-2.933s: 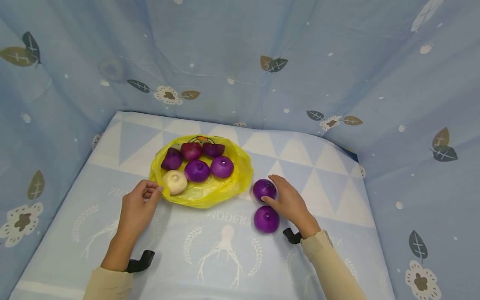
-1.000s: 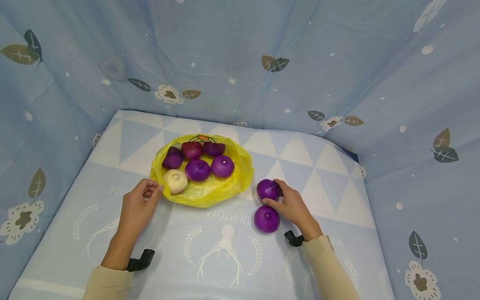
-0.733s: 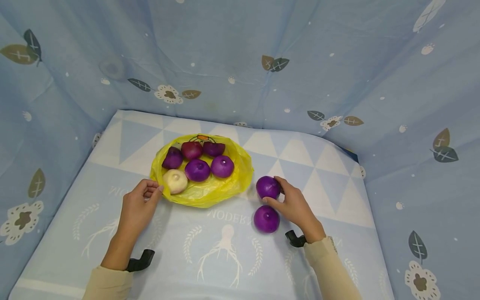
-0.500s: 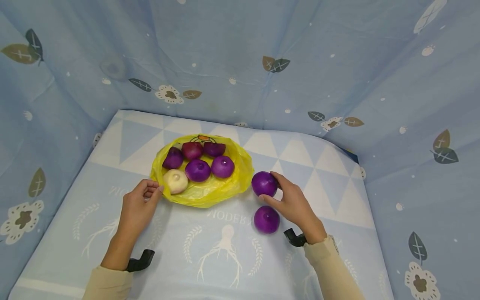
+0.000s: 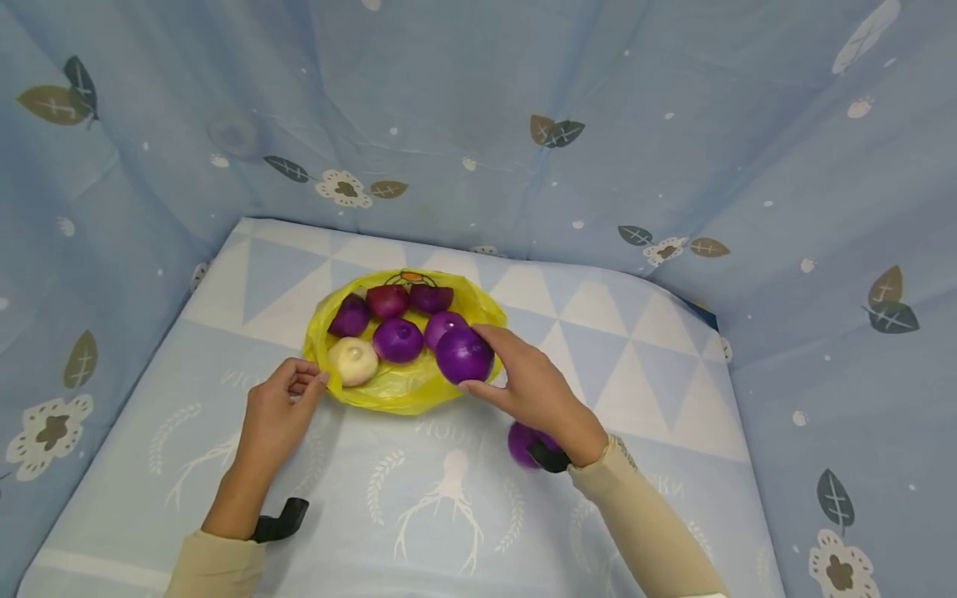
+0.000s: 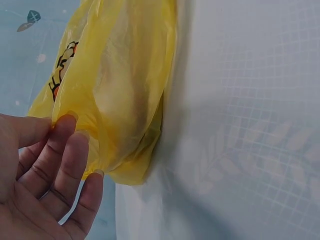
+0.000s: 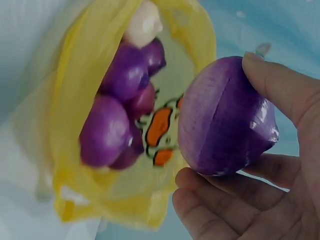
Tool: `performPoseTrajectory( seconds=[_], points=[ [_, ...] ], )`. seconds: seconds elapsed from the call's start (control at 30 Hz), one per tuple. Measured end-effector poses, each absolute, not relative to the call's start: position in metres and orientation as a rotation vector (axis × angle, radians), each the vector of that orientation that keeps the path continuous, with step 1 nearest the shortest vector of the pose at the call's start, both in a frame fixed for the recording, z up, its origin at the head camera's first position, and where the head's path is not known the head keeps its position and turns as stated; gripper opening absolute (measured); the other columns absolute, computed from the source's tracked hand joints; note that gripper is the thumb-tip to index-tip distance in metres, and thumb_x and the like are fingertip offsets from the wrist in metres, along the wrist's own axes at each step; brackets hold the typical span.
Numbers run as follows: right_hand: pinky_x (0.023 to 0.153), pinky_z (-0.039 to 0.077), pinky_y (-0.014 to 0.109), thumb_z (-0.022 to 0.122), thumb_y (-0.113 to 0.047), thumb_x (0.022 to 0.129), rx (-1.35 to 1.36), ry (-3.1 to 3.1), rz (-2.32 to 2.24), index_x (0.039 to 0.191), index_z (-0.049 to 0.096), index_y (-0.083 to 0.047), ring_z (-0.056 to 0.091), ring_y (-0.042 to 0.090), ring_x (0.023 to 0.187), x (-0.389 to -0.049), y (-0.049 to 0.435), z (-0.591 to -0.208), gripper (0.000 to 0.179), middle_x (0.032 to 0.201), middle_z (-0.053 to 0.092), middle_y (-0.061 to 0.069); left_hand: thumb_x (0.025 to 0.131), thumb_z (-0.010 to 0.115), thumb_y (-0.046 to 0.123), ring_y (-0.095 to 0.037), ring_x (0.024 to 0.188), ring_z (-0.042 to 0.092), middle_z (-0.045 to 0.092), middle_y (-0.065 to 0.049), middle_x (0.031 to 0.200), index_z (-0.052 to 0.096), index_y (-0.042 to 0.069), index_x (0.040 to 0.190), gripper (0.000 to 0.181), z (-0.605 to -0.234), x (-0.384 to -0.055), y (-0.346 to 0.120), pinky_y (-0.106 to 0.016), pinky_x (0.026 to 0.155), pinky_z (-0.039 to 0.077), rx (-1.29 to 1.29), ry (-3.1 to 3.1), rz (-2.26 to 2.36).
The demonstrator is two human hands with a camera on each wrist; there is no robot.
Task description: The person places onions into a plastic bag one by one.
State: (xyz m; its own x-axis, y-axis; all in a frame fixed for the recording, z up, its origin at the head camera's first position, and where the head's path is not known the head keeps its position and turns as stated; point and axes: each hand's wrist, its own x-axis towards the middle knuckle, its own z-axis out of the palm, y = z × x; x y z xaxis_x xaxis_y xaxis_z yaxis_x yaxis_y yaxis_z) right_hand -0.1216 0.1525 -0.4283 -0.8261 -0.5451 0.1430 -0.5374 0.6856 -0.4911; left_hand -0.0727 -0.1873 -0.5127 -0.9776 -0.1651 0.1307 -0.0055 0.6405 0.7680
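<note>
A yellow plastic bag (image 5: 404, 397) lies spread open with several purple onions (image 5: 398, 340) and one white onion (image 5: 354, 361) inside. My left hand (image 5: 280, 415) pinches the bag's near left rim between thumb and fingertip, as the left wrist view shows closely. Over the bag's right side, my right hand (image 5: 534, 386) grips a glossy purple onion (image 7: 225, 117) between thumb and fingers. In the head view that onion overlaps another one in the bag. One more purple onion (image 5: 519, 444) sits on the table, partly hidden beneath my right wrist.
The table has a pale blue and white patterned cloth (image 5: 441, 531). Blue printed curtains (image 5: 463, 100) enclose its back and sides. Each wrist carries a black camera mount, such as the left mount (image 5: 282, 522).
My right hand has picked up the farther loose onion and carried it left, over the bag. The nearer loose onion stays put, and my left hand keeps its hold on the rim.
</note>
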Motion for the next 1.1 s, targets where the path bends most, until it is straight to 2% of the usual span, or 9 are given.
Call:
performPoseTrajectory(
  seconds=[0.27, 0.5, 0.73, 0.87, 1.1],
  points=[
    [0.102, 0.041, 0.037, 0.067, -0.052, 0.085, -0.946, 2.824, -0.714, 0.149, 0.032, -0.013, 0.046, 0.020, 0.130, -0.136, 0.108, -0.444, 0.083, 0.147, 0.042, 0.005, 0.095, 0.062, 0.030, -0.016, 0.079, 0.059, 0.065, -0.004, 0.087, 0.060, 0.009, 0.100, 0.022, -0.513, -0.072, -0.188, -0.014, 0.064, 0.045, 0.144, -2.697, -1.256],
    [0.096, 0.047, 0.034, 0.070, -0.050, 0.084, -0.940, 2.775, -0.651, 0.145, 0.036, -0.009, 0.055, 0.020, 0.118, -0.140, 0.081, -0.467, 0.081, 0.138, 0.049, 0.005, 0.095, 0.062, 0.030, -0.017, 0.081, 0.060, 0.065, -0.004, 0.088, 0.061, 0.009, 0.101, 0.022, -0.516, -0.071, -0.188, -0.014, 0.065, 0.045, 0.126, -2.696, -1.251],
    [0.088, 0.051, 0.030, 0.071, -0.052, 0.082, -0.936, 2.770, -0.519, 0.144, 0.041, -0.015, 0.058, 0.017, 0.106, -0.136, 0.065, -0.482, 0.078, 0.131, 0.048, 0.006, 0.095, 0.063, 0.028, -0.015, 0.081, 0.060, 0.065, -0.002, 0.089, 0.061, 0.010, 0.102, 0.020, -0.516, -0.070, -0.189, -0.014, 0.066, 0.046, 0.062, -2.685, -1.271],
    [0.083, 0.052, 0.026, 0.072, -0.051, 0.081, -0.965, 2.757, -0.465, 0.143, 0.043, -0.012, 0.058, 0.015, 0.098, -0.133, 0.060, -0.488, 0.079, 0.123, 0.048, 0.007, 0.095, 0.063, 0.029, -0.015, 0.080, 0.060, 0.065, -0.002, 0.088, 0.061, 0.010, 0.102, 0.020, -0.517, -0.070, -0.190, -0.014, 0.066, 0.046, 0.055, -2.689, -1.261],
    [0.095, 0.045, 0.024, 0.078, -0.044, 0.079, -1.004, 2.750, -0.406, 0.137, 0.045, -0.006, 0.054, 0.015, 0.107, -0.130, 0.054, -0.501, 0.077, 0.121, 0.050, 0.006, 0.095, 0.063, 0.029, -0.015, 0.080, 0.060, 0.065, -0.001, 0.088, 0.061, 0.011, 0.102, 0.020, -0.519, -0.069, -0.188, -0.016, 0.065, 0.047, 0.035, -2.689, -1.264]
  ],
)
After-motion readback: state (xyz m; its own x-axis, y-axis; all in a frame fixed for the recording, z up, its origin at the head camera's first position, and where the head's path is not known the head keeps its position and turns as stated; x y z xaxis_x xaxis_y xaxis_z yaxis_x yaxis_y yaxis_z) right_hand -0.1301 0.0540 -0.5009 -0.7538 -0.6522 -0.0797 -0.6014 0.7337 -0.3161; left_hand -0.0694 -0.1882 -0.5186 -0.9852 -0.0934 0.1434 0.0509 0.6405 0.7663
